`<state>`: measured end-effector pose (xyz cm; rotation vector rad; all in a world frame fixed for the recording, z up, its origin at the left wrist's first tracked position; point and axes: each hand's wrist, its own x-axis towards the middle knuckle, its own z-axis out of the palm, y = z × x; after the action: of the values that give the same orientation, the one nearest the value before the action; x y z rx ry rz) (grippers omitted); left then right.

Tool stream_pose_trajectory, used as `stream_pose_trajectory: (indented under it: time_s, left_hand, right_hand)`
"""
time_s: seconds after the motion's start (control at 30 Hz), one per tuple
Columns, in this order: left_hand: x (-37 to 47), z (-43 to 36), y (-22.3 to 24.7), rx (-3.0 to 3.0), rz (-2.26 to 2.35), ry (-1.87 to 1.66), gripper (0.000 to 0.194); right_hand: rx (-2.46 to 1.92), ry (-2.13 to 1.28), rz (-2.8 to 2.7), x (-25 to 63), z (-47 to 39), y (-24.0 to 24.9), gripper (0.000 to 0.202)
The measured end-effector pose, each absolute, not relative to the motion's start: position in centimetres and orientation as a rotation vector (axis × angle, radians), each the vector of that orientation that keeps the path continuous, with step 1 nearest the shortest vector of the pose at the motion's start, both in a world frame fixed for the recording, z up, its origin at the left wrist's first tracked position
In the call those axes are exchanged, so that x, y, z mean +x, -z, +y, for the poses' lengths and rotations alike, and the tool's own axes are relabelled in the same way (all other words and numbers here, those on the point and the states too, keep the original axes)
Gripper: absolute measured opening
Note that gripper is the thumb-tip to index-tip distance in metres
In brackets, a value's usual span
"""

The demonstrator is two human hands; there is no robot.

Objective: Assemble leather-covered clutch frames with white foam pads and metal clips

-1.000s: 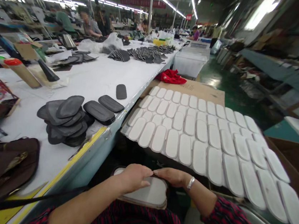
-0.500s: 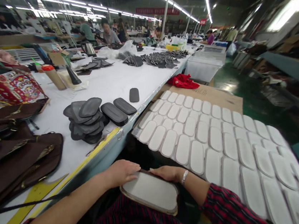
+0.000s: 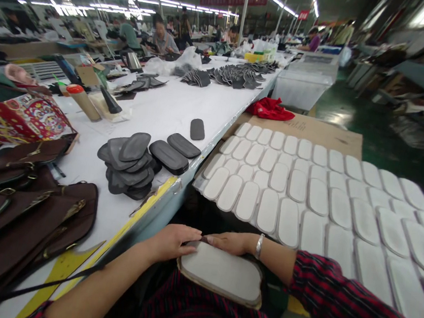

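A white oval pad with a brown edge [image 3: 222, 272] lies over my lap, low in the middle of the view. My left hand [image 3: 177, 242] is at its upper left corner, thumb on the white face and fingers along the far edge. My right hand [image 3: 227, 242] rests along the same far edge, its fingertips close to those of the left; its fingers are together and partly hidden behind the pad. Rows of similar white pads [image 3: 318, 196] cover a board at the right. Dark grey padded pieces [image 3: 130, 165] are heaped on the white table [image 3: 164, 107].
Brown bags [image 3: 55, 223] and a red patterned box [image 3: 40, 116] stand at the left. A yellow strip runs along the near table edge. Red cloth [image 3: 271, 108] lies beyond the white pads, near clear bins [image 3: 302, 85]. People sit farther back.
The view has shifted slightly, so the table and rows of pads appear moved. Both hands stay at the pad's far edge, the right fingertips a little closer to the left hand.
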<state>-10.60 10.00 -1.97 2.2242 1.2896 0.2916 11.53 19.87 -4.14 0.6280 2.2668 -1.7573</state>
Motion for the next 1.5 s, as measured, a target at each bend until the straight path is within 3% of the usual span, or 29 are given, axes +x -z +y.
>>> stream_pose_trajectory:
  time_s: [0.2, 0.5, 0.67, 1.03, 1.2, 1.37, 1.5]
  left_hand:
    - [-7.9, 10.1, 1.0, 2.382, 1.382, -0.231, 0.026]
    - [-0.7, 8.7, 2.1, 2.544, 1.435, -0.249, 0.035]
    - [0.2, 8.9, 2.3, 2.494, 1.45, -0.299, 0.033]
    - [1.6, 8.7, 2.2, 2.564, 1.366, -0.209, 0.04]
    - [1.2, 7.5, 1.0, 2.554, 1.438, -0.253, 0.033]
    - [0.5, 4.6, -0.4, 2.6, 1.265, -0.494, 0.052]
    - [0.7, 3.5, 0.6, 2.593, 1.289, -0.423, 0.045]
  right_hand:
    - [0.73, 1.953, 1.951, 16.8, 20.2, 2.4, 0.055]
    - [1.041, 2.141, 1.573, 21.0, 18.8, 5.8, 0.062]
    - [1.034, 2.126, 1.644, 21.3, 18.4, 5.5, 0.06]
    - [0.908, 1.637, 2.251, 19.8, 19.4, 2.7, 0.046]
    - [0.986, 1.415, 2.481, 18.7, 18.4, 1.4, 0.037]
    - [1.148, 1.198, 2.896, 20.6, 14.0, -1.1, 0.041]
    - [0.983, 0.763, 3.272, 23.4, 8.7, -0.7, 0.039]
